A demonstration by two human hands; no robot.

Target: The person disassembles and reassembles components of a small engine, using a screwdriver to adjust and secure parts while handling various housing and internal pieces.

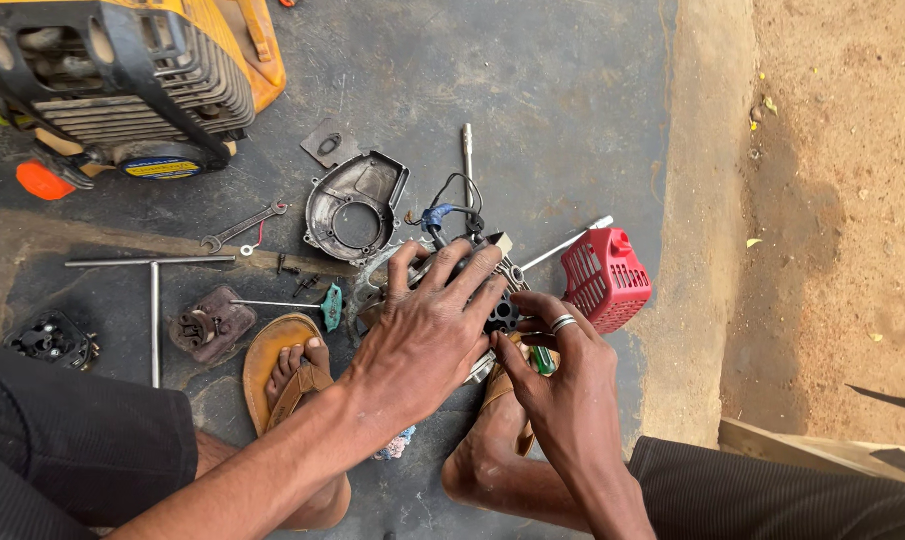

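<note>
My left hand point(428, 325) lies spread over a small dark engine block point(503, 300) with cooling fins, gripping it from above on the ground between my feet. My right hand point(563, 370), a ring on one finger, pinches a green-handled screwdriver point(543, 360) against the engine's lower right side. Black and blue wires point(453, 210) loop out of the engine's top. Most of the engine is hidden under my left hand.
A red plastic grille cover point(605, 278) lies right of the engine. A grey metal housing point(353, 208), a wrench point(243, 227), a T-handle tool point(155, 300), a small carburettor part point(211, 325) and a yellow machine point(123, 80) sit to the left. Sandy ground lies right.
</note>
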